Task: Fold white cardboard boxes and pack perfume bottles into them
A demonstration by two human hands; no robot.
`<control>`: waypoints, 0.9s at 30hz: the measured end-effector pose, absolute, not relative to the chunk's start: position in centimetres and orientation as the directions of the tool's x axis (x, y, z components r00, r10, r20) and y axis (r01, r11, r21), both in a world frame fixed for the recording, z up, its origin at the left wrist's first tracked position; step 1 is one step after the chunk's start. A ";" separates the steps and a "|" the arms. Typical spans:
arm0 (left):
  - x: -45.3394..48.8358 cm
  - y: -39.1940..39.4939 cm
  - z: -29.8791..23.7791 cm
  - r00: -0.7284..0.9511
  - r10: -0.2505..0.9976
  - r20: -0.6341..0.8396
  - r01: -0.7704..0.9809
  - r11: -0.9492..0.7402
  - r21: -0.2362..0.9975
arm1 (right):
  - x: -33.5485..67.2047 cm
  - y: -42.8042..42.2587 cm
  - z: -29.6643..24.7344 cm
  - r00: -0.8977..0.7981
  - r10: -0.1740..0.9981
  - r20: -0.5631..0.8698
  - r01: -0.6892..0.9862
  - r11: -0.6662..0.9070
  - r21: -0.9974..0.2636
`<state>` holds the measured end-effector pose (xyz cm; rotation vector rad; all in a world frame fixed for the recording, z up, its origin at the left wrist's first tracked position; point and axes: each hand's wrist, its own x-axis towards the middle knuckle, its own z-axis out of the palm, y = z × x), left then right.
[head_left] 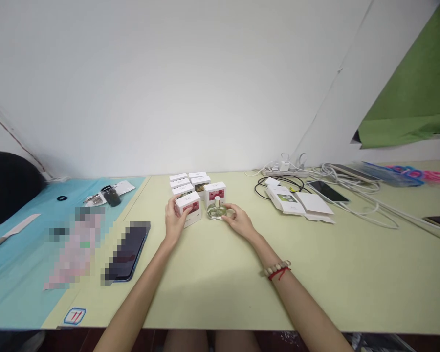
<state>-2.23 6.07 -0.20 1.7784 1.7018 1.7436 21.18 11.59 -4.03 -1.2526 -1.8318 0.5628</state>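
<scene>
My left hand (174,221) is closed around the sides of a small white box (189,203) with a pinkish-red picture on its front. Just to the right, a clear glass perfume bottle (215,211) with a silvery cap stands upright on the table. The fingers of my right hand (240,222) grip the bottle's right side. Behind the bottle is another white box (215,191) with a similar red picture. Several more white boxes (179,183) stand in rows behind my left hand, partly hiding one another.
An opened, flattened white carton (300,203) lies to the right, near a black cable (258,188), white cables and a phone (328,191). Left are another phone (132,254), a dark jar (111,195) and a knife (20,225) on blue cloth. Scissors (410,173) lie far right.
</scene>
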 end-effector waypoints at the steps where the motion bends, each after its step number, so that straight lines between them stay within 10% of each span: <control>1: -2.3 6.0 -0.3 -0.261 0.749 0.609 0.627 -0.349 0.697 | 21.6 11.8 -4.0 -0.136 0.914 0.383 0.548 0.391 -0.739; 9: -2.5 5.8 -1.2 -0.163 0.804 0.572 0.766 -0.262 0.587 | 24.8 12.6 -2.5 0.014 0.869 0.495 0.571 0.399 -0.717; 14: -2.3 6.2 -1.9 -0.163 0.755 0.636 0.803 -0.273 0.530 | 29.3 13.2 -2.2 0.437 0.557 0.706 0.780 0.156 -0.606; 27: -1.3 4.7 -0.1 -0.181 0.513 0.839 0.841 -0.361 0.403 | 34.2 14.5 -5.3 0.711 0.510 0.484 0.653 -0.222 -0.724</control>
